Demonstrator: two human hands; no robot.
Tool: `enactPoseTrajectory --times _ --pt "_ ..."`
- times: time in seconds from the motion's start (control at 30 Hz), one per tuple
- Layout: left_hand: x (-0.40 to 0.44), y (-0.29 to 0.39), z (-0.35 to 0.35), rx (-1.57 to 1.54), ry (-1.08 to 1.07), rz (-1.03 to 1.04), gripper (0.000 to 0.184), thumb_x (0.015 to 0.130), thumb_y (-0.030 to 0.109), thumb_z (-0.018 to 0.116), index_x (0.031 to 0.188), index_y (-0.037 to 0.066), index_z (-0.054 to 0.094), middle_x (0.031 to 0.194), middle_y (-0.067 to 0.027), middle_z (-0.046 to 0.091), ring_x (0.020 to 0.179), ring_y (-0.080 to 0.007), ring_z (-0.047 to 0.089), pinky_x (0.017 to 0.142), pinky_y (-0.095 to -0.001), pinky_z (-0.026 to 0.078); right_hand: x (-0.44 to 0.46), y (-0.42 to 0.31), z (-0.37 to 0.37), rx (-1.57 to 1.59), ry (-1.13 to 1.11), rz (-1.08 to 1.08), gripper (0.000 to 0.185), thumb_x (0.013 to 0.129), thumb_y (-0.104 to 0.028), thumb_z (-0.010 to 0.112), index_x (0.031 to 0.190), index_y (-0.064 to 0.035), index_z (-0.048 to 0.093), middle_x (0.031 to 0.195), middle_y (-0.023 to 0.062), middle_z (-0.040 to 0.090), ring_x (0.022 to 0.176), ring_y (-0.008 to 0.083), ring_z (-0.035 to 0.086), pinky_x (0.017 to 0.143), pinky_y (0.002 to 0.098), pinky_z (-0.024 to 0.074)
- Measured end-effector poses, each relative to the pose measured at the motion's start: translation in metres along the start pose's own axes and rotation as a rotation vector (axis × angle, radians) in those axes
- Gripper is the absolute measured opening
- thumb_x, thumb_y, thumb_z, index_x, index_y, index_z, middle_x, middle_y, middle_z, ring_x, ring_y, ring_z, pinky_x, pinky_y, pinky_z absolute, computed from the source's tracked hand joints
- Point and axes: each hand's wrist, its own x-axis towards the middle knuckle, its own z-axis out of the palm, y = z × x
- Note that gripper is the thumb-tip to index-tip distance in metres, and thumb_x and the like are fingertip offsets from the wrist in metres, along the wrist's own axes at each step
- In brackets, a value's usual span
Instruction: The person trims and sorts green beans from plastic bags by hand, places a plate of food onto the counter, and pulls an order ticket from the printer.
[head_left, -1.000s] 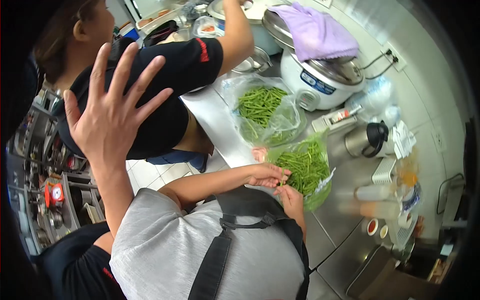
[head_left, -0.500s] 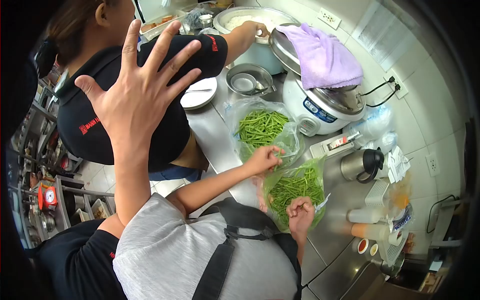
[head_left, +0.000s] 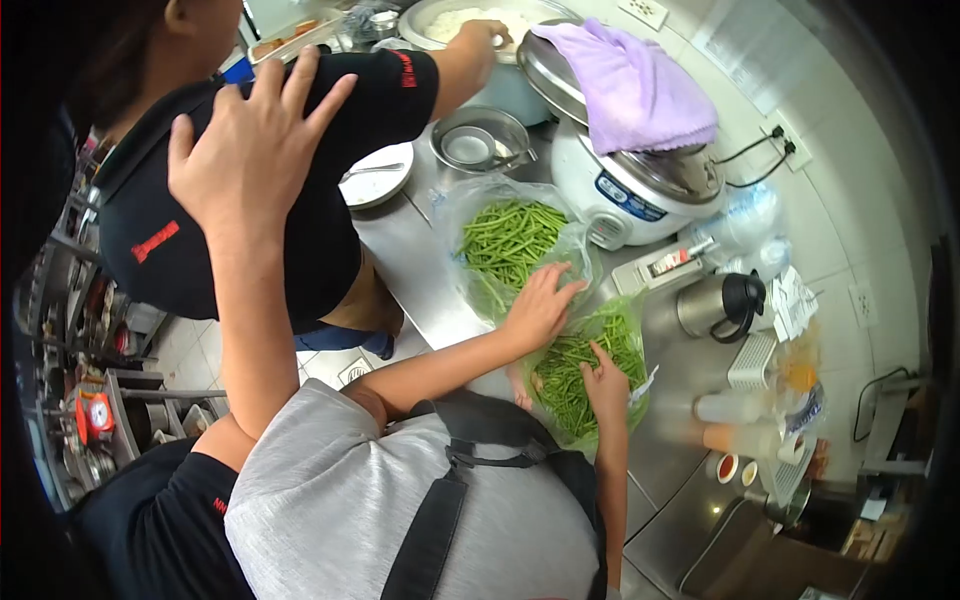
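My left hand (head_left: pixel 545 303) lies at the near rim of a clear plastic bag of cut green beans (head_left: pixel 512 240), its fingers loosely spread and nothing visible in them. Close by, my right hand (head_left: pixel 606 384) is over a second, greenish bag of green beans (head_left: pixel 565 392). Its index finger and thumb are stretched apart above the beans, and I see nothing held. Both bags are open at the top and stand side by side on the steel counter (head_left: pixel 410 265).
A co-worker in black (head_left: pixel 230 200) reaches to a rice pot (head_left: pixel 425 25). Another person's raised hand (head_left: pixel 245 150) is at my left. Beyond the bags are a metal bowl (head_left: pixel 510 125), rice cooker (head_left: pixel 575 175), purple towel (head_left: pixel 640 90) and steel jug (head_left: pixel 703 305).
My left hand has let go of the clear bag's plastic and spread its fingers. My right hand has uncurled and moved up over the beans. The raised hand's fingers have drawn closer together.
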Motion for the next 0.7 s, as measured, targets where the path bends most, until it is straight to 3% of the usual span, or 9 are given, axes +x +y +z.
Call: enactPoseTrajectory --times 0.03,0.13,0.3,0.33,0.43,0.7 --pt "0.004 -0.004 -0.003 -0.012 0.023 -0.045 0.058 0.072 0.003 0.067 0.127 0.012 0.05 0.129 -0.0177 0.045 0.119 -0.0386 0.044 0.102 -0.0464 0.036 0.0 -0.005 -0.002 -0.061 -0.015 0.024 0.032 0.083 -0.021 0.067 0.115 -0.0135 0.066 0.054 0.0121 0.047 0.047 0.0236 0.045 0.051 0.0363 0.0395" --pt "0.014 -0.02 -0.019 -0.04 0.047 -0.056 0.056 0.073 0.002 0.066 0.126 0.012 0.051 0.128 -0.0178 0.046 0.119 -0.0379 0.044 0.101 -0.0458 0.037 0.002 0.0 0.003 -0.084 0.004 -0.027 0.024 0.082 -0.021 0.069 0.104 -0.012 0.07 0.059 0.0127 0.053 0.05 0.0257 0.049 0.052 0.0374 0.0415" --pt "0.002 -0.009 -0.015 -0.11 0.084 0.045 0.047 0.07 -0.001 0.063 0.114 0.012 0.058 0.113 -0.0114 0.054 0.102 -0.0329 0.051 0.09 -0.0411 0.044 0.001 0.002 0.003 -0.095 0.086 -0.074 0.016 0.08 -0.021 0.071 0.09 -0.0093 0.071 0.068 0.0127 0.06 0.057 0.0272 0.054 0.055 0.0378 0.0436" --pt "-0.006 -0.002 -0.007 -0.131 -0.072 0.044 0.045 0.07 0.001 0.064 0.114 0.012 0.059 0.11 -0.0108 0.055 0.1 -0.0324 0.053 0.088 -0.0401 0.045 0.0 0.001 0.002 -0.102 0.097 -0.082 0.015 0.08 -0.021 0.071 0.089 -0.0087 0.071 0.069 0.0125 0.06 0.058 0.0271 0.054 0.056 0.0376 0.0439" --pt "-0.031 0.019 0.021 -0.183 -0.386 0.182 0.042 0.074 0.011 0.066 0.116 0.012 0.061 0.105 -0.0102 0.06 0.098 -0.0312 0.057 0.085 -0.0391 0.047 -0.004 0.008 0.005 -0.031 0.211 -0.113 0.014 0.079 -0.019 0.072 0.086 -0.0064 0.07 0.069 0.0114 0.061 0.057 0.0255 0.055 0.056 0.0364 0.0439" --pt "-0.029 0.041 0.043 -0.248 -0.41 0.205 0.027 0.084 0.027 0.062 0.103 0.01 0.069 0.093 -0.0093 0.068 0.087 -0.0298 0.065 0.078 -0.0395 0.051 -0.035 -0.012 -0.032 0.132 0.315 0.005 0.018 0.08 -0.019 0.075 0.081 -0.0021 0.069 0.053 0.001 0.045 0.049 0.0087 0.037 0.046 0.0278 0.0305"
